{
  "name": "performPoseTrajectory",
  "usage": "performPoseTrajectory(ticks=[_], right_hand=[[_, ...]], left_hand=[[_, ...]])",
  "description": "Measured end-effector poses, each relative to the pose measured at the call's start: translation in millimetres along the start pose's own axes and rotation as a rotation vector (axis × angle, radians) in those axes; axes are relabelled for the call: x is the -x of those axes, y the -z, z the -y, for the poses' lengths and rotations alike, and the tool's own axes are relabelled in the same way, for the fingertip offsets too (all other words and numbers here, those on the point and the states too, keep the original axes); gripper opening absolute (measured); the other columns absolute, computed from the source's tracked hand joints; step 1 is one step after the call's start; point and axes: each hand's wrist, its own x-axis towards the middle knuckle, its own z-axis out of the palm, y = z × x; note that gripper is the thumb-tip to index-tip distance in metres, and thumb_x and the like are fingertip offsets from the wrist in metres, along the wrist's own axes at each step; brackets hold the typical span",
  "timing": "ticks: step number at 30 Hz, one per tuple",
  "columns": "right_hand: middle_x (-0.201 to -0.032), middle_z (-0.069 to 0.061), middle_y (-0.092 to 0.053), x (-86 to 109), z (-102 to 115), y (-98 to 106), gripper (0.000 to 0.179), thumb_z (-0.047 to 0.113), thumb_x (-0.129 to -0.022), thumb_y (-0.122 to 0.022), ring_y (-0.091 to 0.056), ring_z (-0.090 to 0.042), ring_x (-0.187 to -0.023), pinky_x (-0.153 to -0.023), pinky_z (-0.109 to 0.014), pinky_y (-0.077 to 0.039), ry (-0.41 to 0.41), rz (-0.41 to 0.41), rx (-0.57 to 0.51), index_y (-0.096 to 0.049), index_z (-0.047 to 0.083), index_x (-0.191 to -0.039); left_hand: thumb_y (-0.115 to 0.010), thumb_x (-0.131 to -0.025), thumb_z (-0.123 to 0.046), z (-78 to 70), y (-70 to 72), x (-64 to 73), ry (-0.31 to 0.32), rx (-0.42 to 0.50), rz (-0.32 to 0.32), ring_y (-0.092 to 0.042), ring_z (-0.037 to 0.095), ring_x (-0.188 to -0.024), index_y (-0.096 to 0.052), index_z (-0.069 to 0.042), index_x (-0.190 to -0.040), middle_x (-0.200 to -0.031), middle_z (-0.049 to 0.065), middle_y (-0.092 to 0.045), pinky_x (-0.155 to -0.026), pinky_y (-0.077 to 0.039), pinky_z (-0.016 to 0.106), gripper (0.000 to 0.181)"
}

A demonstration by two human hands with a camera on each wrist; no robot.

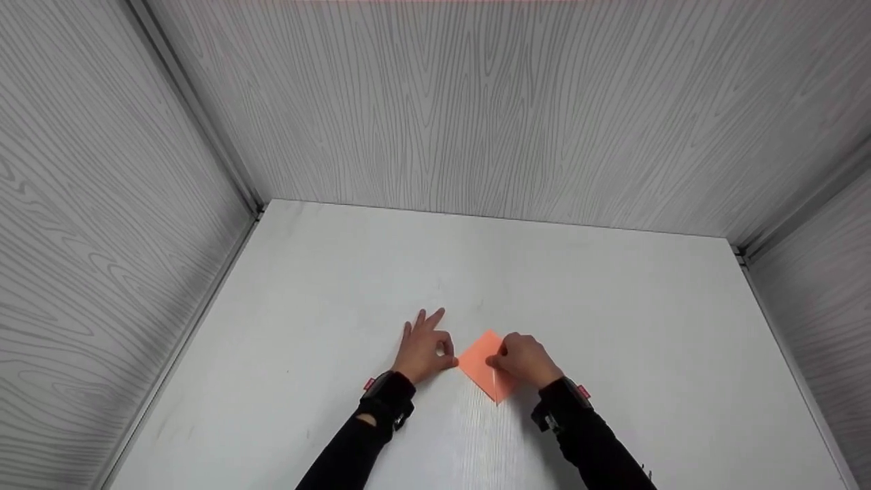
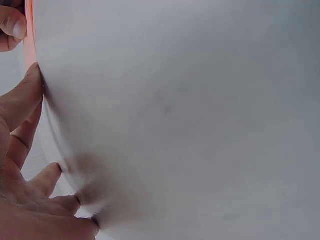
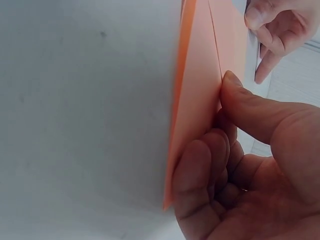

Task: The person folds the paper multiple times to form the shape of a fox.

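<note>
A folded sheet of orange paper lies like a diamond on the white table, with a crease or flap edge running to its near corner. At its left corner my left hand pinches the paper between thumb and index finger, the other fingers spread on the table. My right hand grips the right side, its thumb near the paper's middle and its fingers curled. The right wrist view shows layered orange paper under that thumb. Only a thin strip of paper appears in the left wrist view.
The white tabletop extends around the paper. A grey wood-grain panel stands at the back, with similar panels at the left and right. Black bands with wrist cameras sit on both wrists.
</note>
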Motion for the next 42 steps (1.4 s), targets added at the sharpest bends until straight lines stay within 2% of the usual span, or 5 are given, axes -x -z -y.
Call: performPoseTrajectory(ticks=[16,25,33,40,42], right_hand=[[-0.067,0.002,-0.049,-1.1,-0.4,0.1,0.028,0.018,-0.096,-0.075,-0.044,-0.014,-0.061,-0.058,-0.026,-0.033,0.018,-0.005,0.017,-0.061,0.007,-0.075],[-0.063,0.003,-0.042,1.2,0.9,0.9,0.035,0.016,-0.097,-0.074,-0.038,-0.013,-0.059,-0.058,-0.026,-0.029,0.053,-0.010,0.008,-0.053,0.011,-0.070],[-0.071,0.000,-0.049,5.1,9.2,-6.4,0.025,0.016,-0.095,-0.076,-0.044,-0.015,-0.063,-0.060,-0.027,-0.033,0.037,-0.012,0.025,-0.060,0.005,-0.079],[-0.071,0.000,-0.046,5.1,16.4,-9.0,0.024,0.016,-0.096,-0.076,-0.042,-0.015,-0.064,-0.062,-0.028,-0.032,0.037,0.008,0.015,-0.060,0.004,-0.081],[-0.070,0.000,-0.045,4.1,16.5,-8.8,0.024,0.015,-0.096,-0.076,-0.042,-0.015,-0.064,-0.062,-0.028,-0.032,0.033,0.010,0.010,-0.060,0.004,-0.081]], left_hand=[[-0.085,-0.087,-0.017,-8.9,3.0,-3.8,0.035,-0.005,0.034,-0.016,0.052,-0.162,-0.072,-0.008,-0.077,-0.170,0.021,-0.035,-0.128,-0.010,0.073,0.018],[-0.085,-0.088,-0.023,-22.6,-14.6,-15.6,0.100,-0.070,-0.136,-0.024,0.055,-0.159,-0.070,-0.013,-0.077,-0.160,0.022,-0.046,-0.121,-0.016,0.082,0.021],[-0.085,-0.089,-0.031,-32.1,-25.8,-33.2,0.175,-0.176,-0.180,-0.022,0.051,-0.160,-0.071,-0.017,-0.080,-0.156,0.021,-0.049,-0.121,-0.016,0.081,0.022],[-0.083,-0.090,-0.034,-33.3,-28.8,-40.5,0.195,-0.173,-0.254,-0.026,0.051,-0.159,-0.073,-0.014,-0.083,-0.155,0.019,-0.051,-0.121,-0.019,0.080,0.023],[-0.083,-0.090,-0.035,-33.2,-25.9,-38.8,0.192,-0.170,-0.242,-0.027,0.051,-0.158,-0.072,-0.014,-0.084,-0.156,0.018,-0.051,-0.121,-0.020,0.080,0.024]])
